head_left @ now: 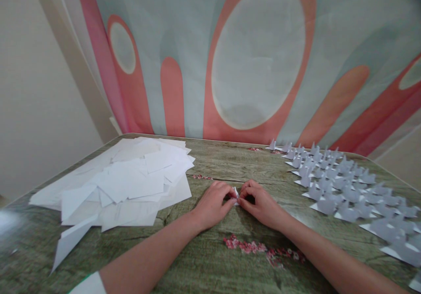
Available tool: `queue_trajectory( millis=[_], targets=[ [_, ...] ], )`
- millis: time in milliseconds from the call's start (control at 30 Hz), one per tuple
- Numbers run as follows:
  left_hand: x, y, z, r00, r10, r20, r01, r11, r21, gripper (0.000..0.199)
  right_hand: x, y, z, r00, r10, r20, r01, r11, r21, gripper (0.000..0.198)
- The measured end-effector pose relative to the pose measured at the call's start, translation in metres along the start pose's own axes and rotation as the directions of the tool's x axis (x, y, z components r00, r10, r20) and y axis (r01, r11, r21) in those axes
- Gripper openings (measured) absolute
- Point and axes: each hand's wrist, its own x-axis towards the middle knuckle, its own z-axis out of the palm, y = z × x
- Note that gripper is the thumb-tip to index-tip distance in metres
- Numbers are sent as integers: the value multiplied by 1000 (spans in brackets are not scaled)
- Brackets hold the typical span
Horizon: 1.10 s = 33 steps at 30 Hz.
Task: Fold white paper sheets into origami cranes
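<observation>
Between my hands, just above the middle of the table, is a small folded piece of white paper. My left hand pinches its left side between thumb and fingers. From the other side, my right hand grips it with thumb and forefinger. Most of the paper is hidden by my fingertips, so its exact folded shape does not show. Rows of folded white paper figures with upright points stand to the right of my right hand. To the left of my left hand lies a loose pile of white paper sheets.
The wood-grain table bears printed pink blossoms. One folded sheet lies near its left front, beside the pile. A wall covering with coral and grey-green shapes rises behind the table's far edge.
</observation>
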Motion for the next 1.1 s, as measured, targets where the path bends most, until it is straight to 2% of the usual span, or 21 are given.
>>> queue_trajectory(
  millis=[600, 867, 1100],
  targets=[
    [0, 0, 1, 1000, 4, 5, -5, 999, 33, 5, -2, 0, 6, 998, -3, -56, 0, 998, -60, 6],
    [-1, 1, 1, 1000, -18, 6, 17, 997, 75, 10, -5, 2, 7, 994, 76, -83, -96, 959, -268, 9],
    [0, 3, 2, 997, -75, 1, 74, 983, 168, 15, -2, -1, 4, 992, 123, -25, -125, 941, -316, 8]
  ],
)
